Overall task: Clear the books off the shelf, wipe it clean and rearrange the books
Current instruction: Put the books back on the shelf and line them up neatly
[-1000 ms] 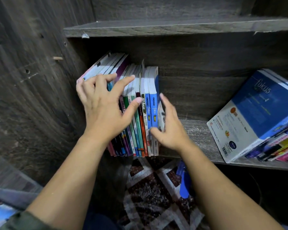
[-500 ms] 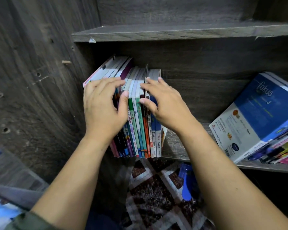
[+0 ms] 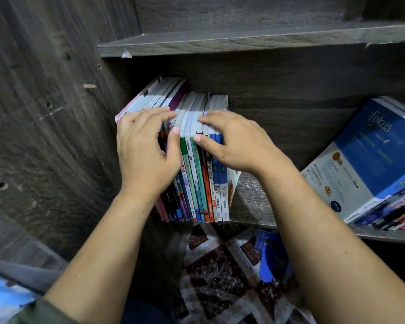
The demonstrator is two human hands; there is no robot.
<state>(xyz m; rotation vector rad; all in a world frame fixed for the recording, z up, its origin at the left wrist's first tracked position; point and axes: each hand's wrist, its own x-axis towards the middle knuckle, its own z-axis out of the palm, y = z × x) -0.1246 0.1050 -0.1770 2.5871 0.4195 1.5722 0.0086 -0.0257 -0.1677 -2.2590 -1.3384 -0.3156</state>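
A row of thin upright books (image 3: 197, 183) stands at the left end of the dark wooden shelf (image 3: 250, 199), leaning toward the side panel. My left hand (image 3: 145, 150) grips the left part of the row, fingers over the top edges and thumb on the spines. My right hand (image 3: 234, 141) grips the right part the same way, its fingers curled over the page tops and its thumb pressing a green spine. The two thumbs lie close together. A second pile of books (image 3: 372, 160), topped by a blue "fokus" volume, lies tilted at the shelf's right end.
The wooden side panel (image 3: 45, 136) closes the shelf on the left and an upper shelf board (image 3: 243, 40) runs above. Below the shelf lie a patterned carpet (image 3: 220, 265) and a blue object (image 3: 267, 258). Bare shelf board separates the two book groups.
My right hand rose from the right flank of the row to its top and took hold of the books. My left hand slid slightly down, curling over the top edges.
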